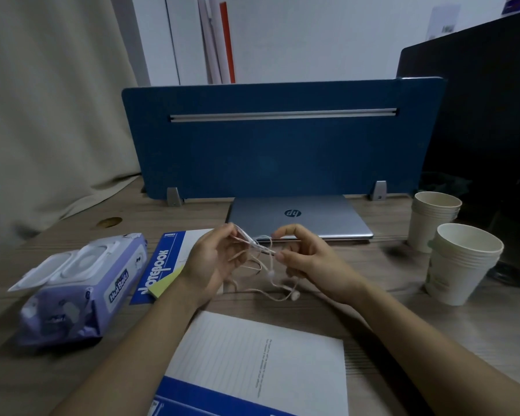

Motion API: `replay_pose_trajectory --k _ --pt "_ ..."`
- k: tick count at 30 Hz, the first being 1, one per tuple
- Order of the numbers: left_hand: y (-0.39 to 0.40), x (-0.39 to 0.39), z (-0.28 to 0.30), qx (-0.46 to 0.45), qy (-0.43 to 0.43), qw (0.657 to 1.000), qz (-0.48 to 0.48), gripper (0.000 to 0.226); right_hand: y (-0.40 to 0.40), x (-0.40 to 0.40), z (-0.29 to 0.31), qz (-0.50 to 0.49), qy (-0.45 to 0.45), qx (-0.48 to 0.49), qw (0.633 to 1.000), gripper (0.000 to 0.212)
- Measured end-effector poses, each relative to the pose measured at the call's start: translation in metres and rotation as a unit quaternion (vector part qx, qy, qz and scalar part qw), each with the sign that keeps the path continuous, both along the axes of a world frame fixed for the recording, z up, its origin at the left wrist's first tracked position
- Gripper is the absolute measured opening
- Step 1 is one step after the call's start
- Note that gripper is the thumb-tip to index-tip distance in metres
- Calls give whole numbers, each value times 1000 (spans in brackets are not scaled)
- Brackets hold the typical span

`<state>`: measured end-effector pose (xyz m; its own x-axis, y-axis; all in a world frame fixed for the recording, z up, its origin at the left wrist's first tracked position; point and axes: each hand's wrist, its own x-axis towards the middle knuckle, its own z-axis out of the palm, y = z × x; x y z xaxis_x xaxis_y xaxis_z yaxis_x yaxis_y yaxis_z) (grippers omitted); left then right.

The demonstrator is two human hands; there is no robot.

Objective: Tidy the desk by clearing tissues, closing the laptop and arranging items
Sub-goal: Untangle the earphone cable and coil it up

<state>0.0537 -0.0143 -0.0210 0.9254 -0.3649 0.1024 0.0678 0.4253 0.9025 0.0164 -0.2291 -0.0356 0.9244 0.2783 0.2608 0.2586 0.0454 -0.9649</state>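
A pale pink earphone cable (263, 267) hangs in loops between both hands above the wooden desk (373, 319). My left hand (215, 262) pinches a bunch of the cable near its fingertips. My right hand (305, 259) pinches the cable a little to the right. One earbud (295, 295) rests on the desk below. Behind the hands a silver HP laptop (300, 216) lies closed. A purple pack of wet wipes (78, 289) lies at the left with its lid flipped up.
A blue notebook (159, 268) with a yellow sticky pad (165, 282) lies under my left wrist. A lined notebook (258, 364) sits near the front edge. Two stacks of paper cups (460, 265) stand at the right. A blue divider panel (282, 139) backs the desk.
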Motion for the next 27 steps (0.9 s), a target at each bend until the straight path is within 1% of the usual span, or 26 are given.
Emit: replay_pose_trajectory --k 2,4,6,8,10,13,16,19,21,24,27 --pt "6 5 1 -30 14 999 16 33 -1 1 -1 -26 -2 -17 1000 12" --pt "9 8 -1 -37 12 999 36 34 0 1 0 -61 1 -7 998 10" --pt "9 10 -3 -25 0 999 45 27 2 1 1 -95 11 11 995 15" --pt "8 10 -4 -13 -12 999 38 23 2 1 3 -113 16 9 993 15" --pt "8 10 -4 -24 -12 999 23 23 2 1 3 -122 24 -7 992 15" --pt "8 8 -2 -75 1 997 -2 25 2 2 2 -132 25 -35 990 16" --pt "9 7 0 -136 19 991 -4 22 3 2 3 -140 -8 -70 988 16" --pt "8 6 4 -200 36 979 0 15 5 1 3 -137 -40 -109 984 17" --pt "8 5 5 -215 37 976 14 14 8 1 4 -135 -55 -129 981 18" --pt "10 6 5 -236 36 971 36 15 7 0 6 -138 -55 -133 980 19" --pt "15 8 6 -233 37 970 62 22 2 -2 8 -139 -47 -129 981 20"
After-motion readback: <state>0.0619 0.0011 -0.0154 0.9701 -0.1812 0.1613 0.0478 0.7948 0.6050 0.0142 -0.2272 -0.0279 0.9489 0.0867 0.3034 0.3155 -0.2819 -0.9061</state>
